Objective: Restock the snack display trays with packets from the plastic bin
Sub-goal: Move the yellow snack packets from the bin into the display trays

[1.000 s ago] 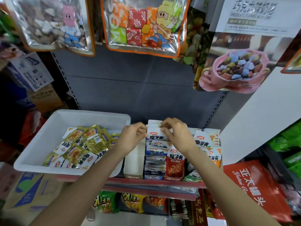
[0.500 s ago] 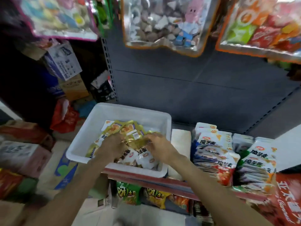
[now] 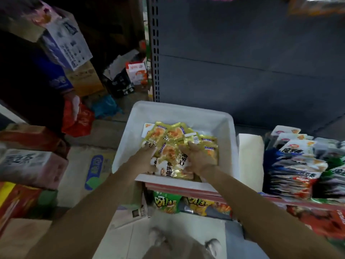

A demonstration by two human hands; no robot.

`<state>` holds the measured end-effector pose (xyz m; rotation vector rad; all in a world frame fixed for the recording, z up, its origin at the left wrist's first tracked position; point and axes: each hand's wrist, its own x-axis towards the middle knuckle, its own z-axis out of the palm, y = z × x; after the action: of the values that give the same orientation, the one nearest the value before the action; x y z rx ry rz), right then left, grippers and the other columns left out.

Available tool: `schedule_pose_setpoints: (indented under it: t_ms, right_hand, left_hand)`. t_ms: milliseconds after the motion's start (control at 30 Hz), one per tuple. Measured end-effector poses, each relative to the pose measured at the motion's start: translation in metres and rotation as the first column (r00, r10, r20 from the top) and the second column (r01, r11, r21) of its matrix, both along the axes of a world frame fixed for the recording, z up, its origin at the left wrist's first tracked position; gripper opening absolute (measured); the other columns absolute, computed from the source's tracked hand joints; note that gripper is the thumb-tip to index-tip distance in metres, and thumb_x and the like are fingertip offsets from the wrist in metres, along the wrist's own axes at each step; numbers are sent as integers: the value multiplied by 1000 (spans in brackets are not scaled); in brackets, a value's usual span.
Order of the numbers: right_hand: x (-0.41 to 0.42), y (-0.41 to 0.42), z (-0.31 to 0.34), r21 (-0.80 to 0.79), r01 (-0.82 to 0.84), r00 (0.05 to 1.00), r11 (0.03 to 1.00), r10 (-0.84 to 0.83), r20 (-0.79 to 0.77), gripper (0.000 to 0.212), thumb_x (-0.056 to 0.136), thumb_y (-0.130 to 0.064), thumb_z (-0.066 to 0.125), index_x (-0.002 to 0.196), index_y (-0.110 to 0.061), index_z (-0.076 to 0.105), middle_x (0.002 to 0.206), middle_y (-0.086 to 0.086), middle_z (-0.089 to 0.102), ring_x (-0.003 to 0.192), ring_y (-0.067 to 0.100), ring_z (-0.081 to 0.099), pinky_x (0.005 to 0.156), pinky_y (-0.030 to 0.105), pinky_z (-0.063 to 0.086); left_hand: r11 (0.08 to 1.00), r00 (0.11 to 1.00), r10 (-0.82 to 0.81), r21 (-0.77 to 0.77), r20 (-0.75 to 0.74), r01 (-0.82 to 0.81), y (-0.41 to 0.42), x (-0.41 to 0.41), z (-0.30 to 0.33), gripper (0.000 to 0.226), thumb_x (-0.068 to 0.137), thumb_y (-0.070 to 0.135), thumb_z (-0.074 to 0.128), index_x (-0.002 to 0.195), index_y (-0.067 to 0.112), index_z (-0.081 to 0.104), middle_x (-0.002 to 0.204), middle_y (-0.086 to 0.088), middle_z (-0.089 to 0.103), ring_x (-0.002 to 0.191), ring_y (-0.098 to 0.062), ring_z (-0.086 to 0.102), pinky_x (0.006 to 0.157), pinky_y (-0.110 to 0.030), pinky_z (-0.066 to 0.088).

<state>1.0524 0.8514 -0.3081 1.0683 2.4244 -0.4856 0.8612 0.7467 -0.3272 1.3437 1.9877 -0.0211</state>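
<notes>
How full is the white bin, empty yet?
Not empty. Yellow packets cover much of the white bin's floor, bare along the far wall. Both hands, left and right, rest on the pile.

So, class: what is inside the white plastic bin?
The white plastic bin holds a heap of yellow snack packets. The left hand and right hand lie on the heap, covering packets beneath; the bin's floor there is hidden.
</notes>
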Motion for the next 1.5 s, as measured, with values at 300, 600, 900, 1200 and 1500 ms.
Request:
schedule_pose_setpoints:
  t_ms: [300,600,900,1200,1500]
  right_hand:
    - [3,21,15,-100,342,881,935,-355,-312,63,84,-2,63,139,-20,37,121,12,59,107,28,57,82,32,49]
    - [22,10,50,-686,322,395,653,-751,-529,15,87,4,60,89,-11,61,87,1,64,77,14,62,55,18,53]
    - [95,50,132,-561,419,65,714,-640,-766,14,81,-1,70,78,-12,62,73,2,64,65,12,60,60,30,52]
    - [160,94,170,58,412,591,909,-218,-777,12,86,-18,67,78,-14,59,63,-8,55,56,0,50,56,14,36]
    - [144,110,136,181,170,906,969,-81,-416,12,91,-13,55,92,-18,66,90,5,65,84,26,61,65,32,45]
  left_hand:
    - [996,995,57,70,-78,-52,5,3,-13,104,70,39,81,150,16,19,157,-7,16,142,-28,23,111,-46,30]
    - [732,737,251,375,627,-569,30,50,53,23,90,25,62,110,13,58,106,-2,66,105,-21,62,89,-34,49]
    - [603,667,237,432,707,-671,73,109,84,19,82,13,71,95,12,58,88,-1,64,79,-11,60,63,-5,45]
    - [850,934,62,471,352,-234,125,176,82,52,90,13,60,139,11,42,137,-9,50,123,-21,51,100,-29,41]
    - [945,963,-39,322,267,-51,136,195,71,73,80,15,73,143,23,36,129,-9,59,101,-22,63,85,-27,45]
